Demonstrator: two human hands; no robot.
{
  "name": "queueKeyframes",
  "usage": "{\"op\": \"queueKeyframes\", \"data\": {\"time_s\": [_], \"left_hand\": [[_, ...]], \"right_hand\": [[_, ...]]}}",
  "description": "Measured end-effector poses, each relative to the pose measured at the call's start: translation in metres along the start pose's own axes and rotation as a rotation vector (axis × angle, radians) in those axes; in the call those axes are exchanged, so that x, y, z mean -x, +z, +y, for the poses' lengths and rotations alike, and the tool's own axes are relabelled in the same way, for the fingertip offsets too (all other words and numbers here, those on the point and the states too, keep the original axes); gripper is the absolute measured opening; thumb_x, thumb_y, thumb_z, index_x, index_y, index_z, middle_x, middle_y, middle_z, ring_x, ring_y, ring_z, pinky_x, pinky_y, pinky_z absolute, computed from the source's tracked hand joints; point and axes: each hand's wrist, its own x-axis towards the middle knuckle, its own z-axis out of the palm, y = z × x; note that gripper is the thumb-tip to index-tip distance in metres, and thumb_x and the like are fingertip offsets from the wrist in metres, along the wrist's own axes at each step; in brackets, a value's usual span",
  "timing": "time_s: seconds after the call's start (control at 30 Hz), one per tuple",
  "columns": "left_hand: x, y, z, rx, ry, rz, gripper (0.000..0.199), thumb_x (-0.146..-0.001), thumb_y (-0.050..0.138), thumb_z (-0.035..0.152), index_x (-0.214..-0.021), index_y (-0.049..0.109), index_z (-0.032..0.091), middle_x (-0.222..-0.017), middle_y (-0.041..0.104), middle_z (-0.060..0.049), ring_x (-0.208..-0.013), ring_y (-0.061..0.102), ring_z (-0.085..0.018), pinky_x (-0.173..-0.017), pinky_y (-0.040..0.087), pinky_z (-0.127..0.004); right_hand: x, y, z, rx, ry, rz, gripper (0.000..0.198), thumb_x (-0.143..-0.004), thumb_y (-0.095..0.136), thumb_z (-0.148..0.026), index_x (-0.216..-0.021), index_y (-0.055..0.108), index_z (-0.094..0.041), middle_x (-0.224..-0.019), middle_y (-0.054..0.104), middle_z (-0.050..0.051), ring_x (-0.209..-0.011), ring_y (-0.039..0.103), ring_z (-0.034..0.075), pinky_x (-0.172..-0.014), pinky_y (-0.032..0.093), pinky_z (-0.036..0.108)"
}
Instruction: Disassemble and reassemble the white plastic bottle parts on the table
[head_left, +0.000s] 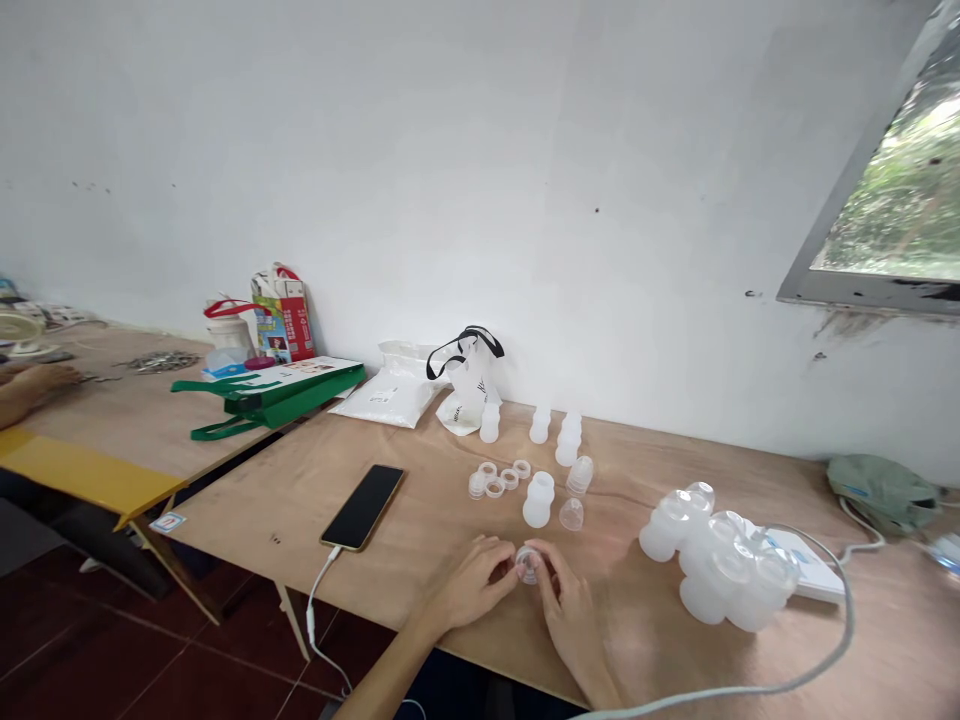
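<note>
Near the table's front edge, my left hand [477, 582] and my right hand [567, 600] close their fingertips on a small clear round plastic piece [529, 569] from either side. Its exact kind is too small to make out. Just beyond it stands a milky plastic bottle [538, 500]. A clear domed cap [571, 515] lies to the right of that bottle, with a stack of such caps [580, 476] behind. Several clear rings [509, 479] are spread to the left. More milky bottles [568, 440] stand toward the wall.
A large group of milky bottles [709, 585] stands at the right, beside a white box [806, 565] and a grey cable [849, 610]. A phone [364, 508] is plugged in at the left. White bags [394, 385] rest by the wall. Another person's hand [41, 382] shows far left.
</note>
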Motion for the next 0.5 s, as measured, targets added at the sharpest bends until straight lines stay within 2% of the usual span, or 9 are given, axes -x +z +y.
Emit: {"op": "queueKeyframes", "data": {"time_s": [0.27,0.5], "left_hand": [[-0.0002,0.0022,-0.0020,-0.003,0.013,0.006,0.036,-0.108,0.040,0.043,-0.083,0.055,0.020,-0.085,0.062,-0.001,-0.083,0.058,-0.018,-0.087,0.042,-0.031],[-0.0025,0.0028,-0.0010,0.023,0.003,-0.008,0.039,-0.107,0.042,0.043,-0.079,0.056,0.020,-0.080,0.064,0.000,-0.077,0.057,-0.017,-0.081,0.040,-0.029]], "right_hand": [[0.0001,0.0009,0.0034,0.050,0.019,-0.052,0.039,-0.102,0.043,-0.056,-0.104,0.070,-0.029,-0.094,0.080,0.001,-0.076,0.074,0.020,-0.068,0.055,0.028],[0.0012,0.0021,0.0035,0.104,0.012,-0.070,0.038,-0.102,0.043,-0.057,-0.098,0.070,-0.029,-0.079,0.077,-0.002,-0.064,0.070,0.020,-0.059,0.051,0.027]]}}
